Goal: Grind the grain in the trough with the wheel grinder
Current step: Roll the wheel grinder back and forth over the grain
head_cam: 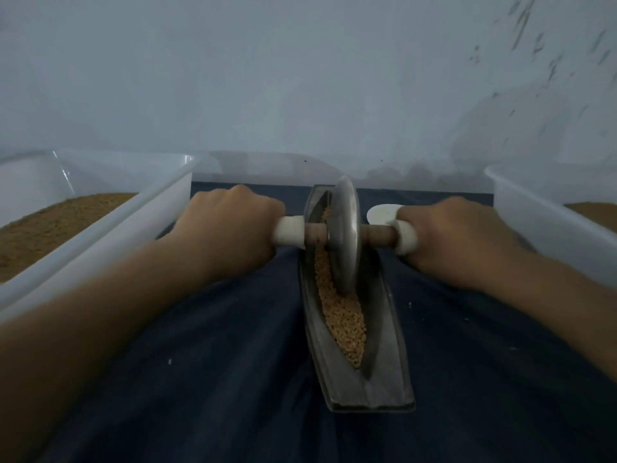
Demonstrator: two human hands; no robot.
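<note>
Grey metal, long and boat-shaped, the trough (384, 372) lies on a dark blue cloth (200, 379), running from near to far a little right of the middle. Tan grain (344, 322) fills its groove, heaped mostly in the near half. The wheel grinder (345, 232), a metal disc, stands upright on edge in the far half of the groove, with its lower rim down in the grain. A wooden axle (315, 233) passes through the disc and carries a white sleeve at each end. The left hand (230, 225) has its fingers curled round the left sleeve (288, 233). The right hand (457, 238) grips the right sleeve (405, 237) the same way. Both forearms reach in from the near corners.

Just beyond the right hand a white spoon-like piece (380, 213) lies partly hidden. A translucent white left tub (100, 235) stands beside the cloth, holding brown meal (50, 225). A right tub (551, 222) stands opposite, with a patch of brown showing inside. A pale blue-grey wall (300, 78) rises behind.
</note>
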